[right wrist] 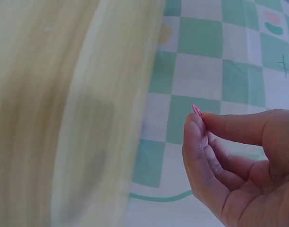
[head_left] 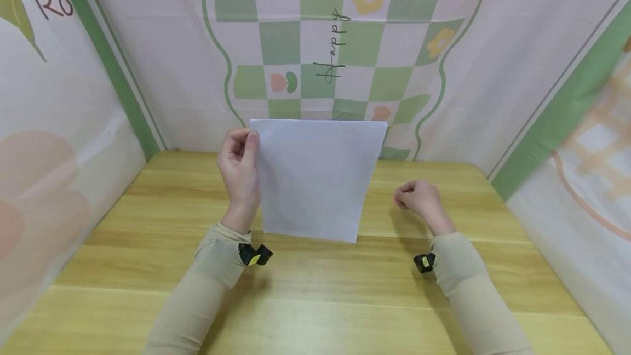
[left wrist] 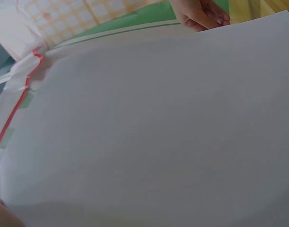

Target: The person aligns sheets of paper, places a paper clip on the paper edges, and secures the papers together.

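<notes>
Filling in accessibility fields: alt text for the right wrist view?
A right hand pinches a small pink item, too small to identify surely, between thumb and finger. A wood-grain tabletop fills the picture's left; a green-and-white checkered backdrop lies behind the hand.

Showed a wood-grain table (head_left: pixel 305 305) before a pale fabric backdrop (head_left: pixel 158 70), printed with green-and-white checks (head_left: pixel 281 43), yellow flowers (head_left: pixel 360 1) and a sideways "Happy" (head_left: pixel 332 45). Carried "Ro" lettering (head_left: pixel 51 4) at left; at right, displayed a green band (head_left: pixel 547 144) beside orange plaid (head_left: pixel 589 149).
</notes>
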Available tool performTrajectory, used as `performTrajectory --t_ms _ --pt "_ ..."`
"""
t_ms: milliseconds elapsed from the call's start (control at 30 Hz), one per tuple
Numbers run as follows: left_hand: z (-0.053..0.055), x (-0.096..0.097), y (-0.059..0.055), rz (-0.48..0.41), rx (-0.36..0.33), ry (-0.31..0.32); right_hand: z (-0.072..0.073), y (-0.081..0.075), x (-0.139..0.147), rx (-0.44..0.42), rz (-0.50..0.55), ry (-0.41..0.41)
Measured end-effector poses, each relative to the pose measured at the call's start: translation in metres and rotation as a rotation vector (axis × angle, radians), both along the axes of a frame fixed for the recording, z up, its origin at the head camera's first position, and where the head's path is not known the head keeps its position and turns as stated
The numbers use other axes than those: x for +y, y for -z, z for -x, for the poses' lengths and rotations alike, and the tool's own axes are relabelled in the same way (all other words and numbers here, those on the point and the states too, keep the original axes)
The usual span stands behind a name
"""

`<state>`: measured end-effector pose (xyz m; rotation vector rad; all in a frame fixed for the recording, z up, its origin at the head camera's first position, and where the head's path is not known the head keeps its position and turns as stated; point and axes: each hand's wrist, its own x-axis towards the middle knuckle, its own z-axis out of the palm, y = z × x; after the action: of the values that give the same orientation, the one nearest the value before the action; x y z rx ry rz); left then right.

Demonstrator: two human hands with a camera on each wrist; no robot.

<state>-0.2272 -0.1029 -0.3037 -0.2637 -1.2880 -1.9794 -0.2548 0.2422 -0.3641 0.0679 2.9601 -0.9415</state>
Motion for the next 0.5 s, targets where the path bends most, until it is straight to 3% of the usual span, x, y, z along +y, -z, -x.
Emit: performTrajectory --t_ms 500 --pt "0.001 0.0 0.0 0.012 -0.008 -0.013 -0.013 -0.027 -0.016 0.073 0.062 -0.022"
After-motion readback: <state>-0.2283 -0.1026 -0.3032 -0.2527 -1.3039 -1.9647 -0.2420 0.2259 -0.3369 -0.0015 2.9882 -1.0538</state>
